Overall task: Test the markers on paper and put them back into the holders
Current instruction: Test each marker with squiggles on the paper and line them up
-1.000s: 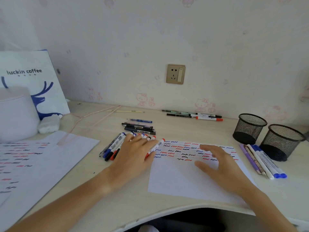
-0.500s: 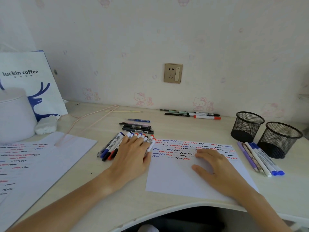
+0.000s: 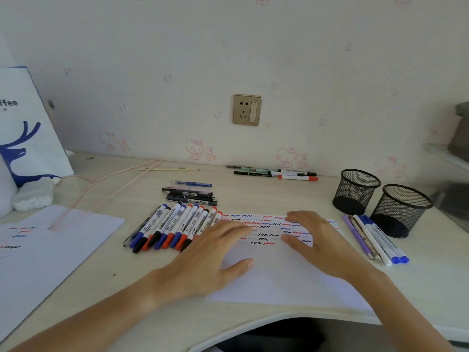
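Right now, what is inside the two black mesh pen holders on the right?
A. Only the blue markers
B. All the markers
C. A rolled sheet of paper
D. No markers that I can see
D. Both black mesh pen holders show no markers inside; the row of markers lies on the desk, left of the test paper.

white paper w/ rows of red, blue & black squiggles. markers: white barrels, caps blue, black, red mixed. holders: black wire mesh, 2 of them. pale cream woodgrain tabletop. wall off-white w/ faint pink cartoon-cat print. gold-tone socket plate. bag white w/ blue deer motif. purple pen & blue-capped white ones by the holders.
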